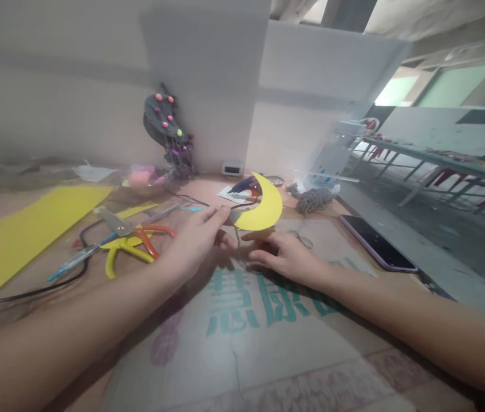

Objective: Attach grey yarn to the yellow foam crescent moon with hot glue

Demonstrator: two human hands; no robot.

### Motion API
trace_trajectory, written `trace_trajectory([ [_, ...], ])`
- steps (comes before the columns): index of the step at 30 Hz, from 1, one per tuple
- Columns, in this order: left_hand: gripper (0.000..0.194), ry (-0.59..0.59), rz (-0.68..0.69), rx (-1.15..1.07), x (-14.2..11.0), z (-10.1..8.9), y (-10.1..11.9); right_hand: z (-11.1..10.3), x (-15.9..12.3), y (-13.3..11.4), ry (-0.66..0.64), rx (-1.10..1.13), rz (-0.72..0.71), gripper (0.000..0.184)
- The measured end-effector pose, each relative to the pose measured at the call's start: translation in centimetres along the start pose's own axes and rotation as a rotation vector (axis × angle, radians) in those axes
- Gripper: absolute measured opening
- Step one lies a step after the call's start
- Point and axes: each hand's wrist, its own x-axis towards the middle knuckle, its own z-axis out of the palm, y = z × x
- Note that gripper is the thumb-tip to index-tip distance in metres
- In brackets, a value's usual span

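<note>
Pinched between the thumb and fingers of my left hand (201,232) is a yellow crescent moon cutout (271,209). Grey yarn (235,217) wraps its lower tip, beside my fingertips. Just below the crescent is my right hand (287,254), its thumb and fingers apart and slightly bent. I see nothing held in it, though the inner side of the fingers is partly hidden. A short dark strand hangs between the two hands. Scissors (150,243) with orange and yellow handles lie left of my left hand.
Yellow sheet (31,234) and blue pen (79,257) lie left. A glue gun (242,186), small digital clock (232,168) and grey yarn bundle (314,199) sit behind. A decorated grey crescent (160,120) stands by the wall. At right lies a phone (377,243).
</note>
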Motion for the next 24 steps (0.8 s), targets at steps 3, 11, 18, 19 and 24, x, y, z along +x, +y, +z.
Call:
trace_trajectory([
  [3,0.023,0.011,-0.026,-0.04,-0.6,0.7,-0.2,-0.1,-0.2,-0.4,-0.035,0.074,0.081,0.027],
  [11,0.025,-0.061,-0.139,-0.071,-1.1,1.3,-0.9,0.7,-0.1,-0.3,-0.019,0.307,-0.015,0.028],
  [18,0.024,-0.15,-0.117,-0.091,-1.7,2.0,-0.8,1.1,0.2,-0.6,-0.032,0.188,-0.161,0.01],
  [19,0.024,-0.156,-0.118,-0.094,-1.7,2.0,-0.9,1.1,0.2,-0.6,-0.024,0.172,-0.168,0.01],
  [24,0.025,-0.107,-0.098,-0.095,-1.0,1.3,-1.3,0.9,-0.1,-0.1,0.055,0.155,-0.179,0.021],
])
